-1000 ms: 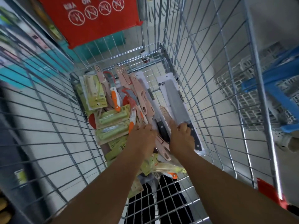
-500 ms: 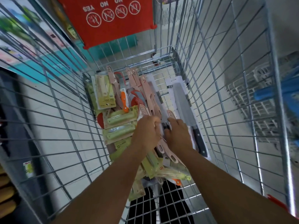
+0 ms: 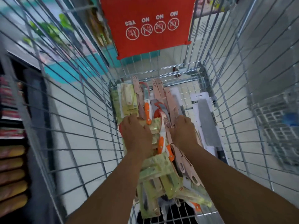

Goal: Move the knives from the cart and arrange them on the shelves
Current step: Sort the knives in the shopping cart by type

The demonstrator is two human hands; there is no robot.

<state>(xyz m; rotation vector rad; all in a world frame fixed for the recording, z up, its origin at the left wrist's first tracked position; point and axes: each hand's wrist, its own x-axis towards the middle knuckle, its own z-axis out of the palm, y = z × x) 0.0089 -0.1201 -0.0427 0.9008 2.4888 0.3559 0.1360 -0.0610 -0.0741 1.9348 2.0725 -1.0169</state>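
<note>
**Q:** Report hand positions.

**A:** Both my hands are down inside the wire cart [image 3: 90, 113], on the pile of packaged knives [image 3: 153, 110] lying on its floor. My left hand [image 3: 136, 135] lies palm-down over the green-carded knife packs [image 3: 155, 126] at the left of the pile, fingers curled over their top edge. My right hand [image 3: 184, 131] is beside it, fingers bent down among the pink-sheathed knives [image 3: 171, 101] in the middle.

**Q:** Grip state?

**A:** Left: fingers wrap onto the green packs, in contact. Right: fingertips are buried between the pink sheaths (the knuckles hide them), so I cannot tell whether anything is actually pinched.

**Q:** Location of the remaining stock?

**A:** All in the cart. Orange-handled knives [image 3: 147, 110] lie between my two hands and just beyond them. A large cleaver on a white card [image 3: 206, 120] lies flat along the right side, apart from my right hand. More green packs [image 3: 160, 175] overlap under my forearms at the near end.

**Q:** Surroundings?

**A:** A red placard with "YES" and "NO" symbols [image 3: 150, 25] hangs on the far end of the cart. Stocked shelving [image 3: 11, 159] stands outside the left wall, blurred.
</note>
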